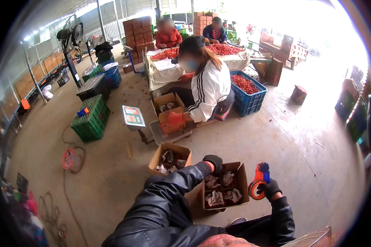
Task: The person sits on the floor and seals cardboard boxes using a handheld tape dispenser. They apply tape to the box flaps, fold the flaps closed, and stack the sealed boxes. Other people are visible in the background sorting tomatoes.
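Observation:
My right hand (269, 189), in a dark glove, grips an orange and blue tape dispenser (261, 179) with a large roll of tape on it. Just left of it stands an open cardboard box (225, 206), split by dividers into compartments with crumpled paper (215, 198) on top of dark red contents. My left hand (215, 162), also gloved, is at that box's far left corner; its fingers are hidden, so its hold is unclear. Beyond my left forearm sits a second open cardboard box (185, 152) with crumpled paper inside.
A co-worker (211, 89) crouches ahead, a red-gloved hand at a box on a platform scale (156, 134) with a display (133, 116). Red fruit fills a blue crate (249, 98) and covers a table (225, 49), where two people sit. A green crate (91, 119) and a cable (68, 197) are leftward.

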Motion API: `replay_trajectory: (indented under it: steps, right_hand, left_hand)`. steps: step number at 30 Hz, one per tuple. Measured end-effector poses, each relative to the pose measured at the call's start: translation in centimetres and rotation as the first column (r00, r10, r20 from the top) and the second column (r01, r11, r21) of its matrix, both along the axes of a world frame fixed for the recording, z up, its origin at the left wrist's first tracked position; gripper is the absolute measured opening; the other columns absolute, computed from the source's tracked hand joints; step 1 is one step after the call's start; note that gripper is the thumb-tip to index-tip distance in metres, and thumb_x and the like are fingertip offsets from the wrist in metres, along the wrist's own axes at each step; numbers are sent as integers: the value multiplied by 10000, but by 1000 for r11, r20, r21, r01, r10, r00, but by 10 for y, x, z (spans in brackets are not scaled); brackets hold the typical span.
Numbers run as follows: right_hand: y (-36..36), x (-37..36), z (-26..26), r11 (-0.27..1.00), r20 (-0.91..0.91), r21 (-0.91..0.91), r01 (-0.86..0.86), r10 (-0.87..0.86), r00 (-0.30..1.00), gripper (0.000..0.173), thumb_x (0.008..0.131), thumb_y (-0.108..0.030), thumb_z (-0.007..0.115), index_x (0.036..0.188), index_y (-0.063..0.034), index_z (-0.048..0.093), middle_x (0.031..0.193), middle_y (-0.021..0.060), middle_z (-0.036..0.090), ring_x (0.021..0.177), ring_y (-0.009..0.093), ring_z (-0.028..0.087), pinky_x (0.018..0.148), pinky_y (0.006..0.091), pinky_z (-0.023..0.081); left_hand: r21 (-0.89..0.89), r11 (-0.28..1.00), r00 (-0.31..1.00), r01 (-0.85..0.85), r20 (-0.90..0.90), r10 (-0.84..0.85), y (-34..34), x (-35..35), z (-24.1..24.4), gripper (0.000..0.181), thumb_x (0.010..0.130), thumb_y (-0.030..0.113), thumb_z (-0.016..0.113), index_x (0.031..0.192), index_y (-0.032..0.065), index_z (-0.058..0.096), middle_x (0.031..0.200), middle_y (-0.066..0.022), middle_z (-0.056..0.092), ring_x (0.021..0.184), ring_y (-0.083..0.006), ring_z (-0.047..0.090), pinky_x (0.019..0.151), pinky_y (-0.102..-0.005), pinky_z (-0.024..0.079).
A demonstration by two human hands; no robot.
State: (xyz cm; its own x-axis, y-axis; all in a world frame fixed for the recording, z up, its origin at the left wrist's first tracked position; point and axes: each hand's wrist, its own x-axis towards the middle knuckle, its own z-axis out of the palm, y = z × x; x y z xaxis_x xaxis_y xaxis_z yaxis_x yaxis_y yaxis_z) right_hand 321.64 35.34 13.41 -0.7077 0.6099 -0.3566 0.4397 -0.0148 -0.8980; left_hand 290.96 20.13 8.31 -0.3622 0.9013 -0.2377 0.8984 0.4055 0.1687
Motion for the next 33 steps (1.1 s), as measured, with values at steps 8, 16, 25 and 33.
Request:
replay_trajectory:
  steps: [8, 16, 25, 33]
  right_hand:
    - [-12, 8, -11, 990, 206, 134, -32, 4, 978, 219, 772, -75, 611, 955, 45, 598, 760, 153, 664, 637, 259, 693, 562, 364, 549]
    - [-18, 3, -21, 989, 264, 145, -40, 1, 964, 214, 772, -102, 616, 926, 46, 606, 760, 152, 663, 615, 251, 682, 552, 361, 535]
    - [-37, -11, -27, 986, 210, 151, -73, 40, 977, 221, 763, -143, 617, 905, 22, 656, 762, 135, 671, 638, 239, 663, 582, 356, 507]
    - [-38, -6, -53, 992, -30, 62, 110, -108, 994, 207, 780, -118, 604, 953, -13, 649, 806, 57, 645, 724, 176, 610, 653, 331, 491]
  left_hand:
    - [-70, 997, 999, -27, 34, 30, -2, 2, 15, 371, 830, 368, 558, 979, 72, 723, 1008, -190, 683, 961, -357, 659, 828, -433, 520]
    - [-141, 989, 996, 49, 74, -38, -20, -7, -5, 332, 819, 308, 567, 1007, 80, 717, 1036, -186, 678, 990, -354, 649, 849, -424, 513]
    - [-79, 997, 995, 14, 97, -6, -30, -11, -25, 331, 843, 314, 540, 982, 68, 714, 1014, -193, 675, 974, -367, 639, 853, -426, 499]
    - [-43, 999, 992, -29, 118, 34, -42, -6, -17, 338, 841, 314, 551, 967, 44, 710, 1006, -219, 669, 981, -378, 636, 861, -424, 498]
